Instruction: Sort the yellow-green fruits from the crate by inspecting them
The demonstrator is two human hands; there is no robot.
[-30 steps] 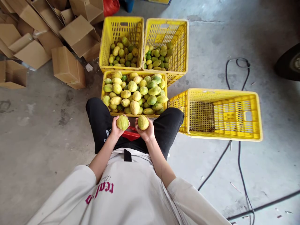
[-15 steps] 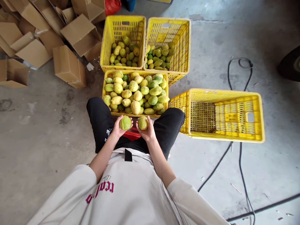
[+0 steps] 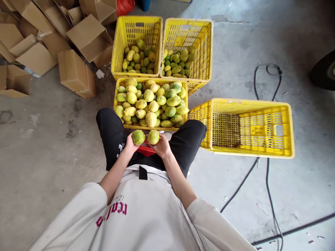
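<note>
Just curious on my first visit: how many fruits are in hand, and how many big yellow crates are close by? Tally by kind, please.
Held fruits: 2 (left hand 1, right hand 1)
Yellow crates: 4
Total: 6

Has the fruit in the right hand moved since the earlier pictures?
Yes: against the yellow crate between the knees, the fruit in the right hand has shifted left, toward the left hand.

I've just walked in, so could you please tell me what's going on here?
The person's left hand holds one greenish fruit and the right hand another, side by side between the knees. Just ahead is a yellow crate heaped with similar fruit; two partly filled crates are beyond it, a fourth crate to the right.
</note>
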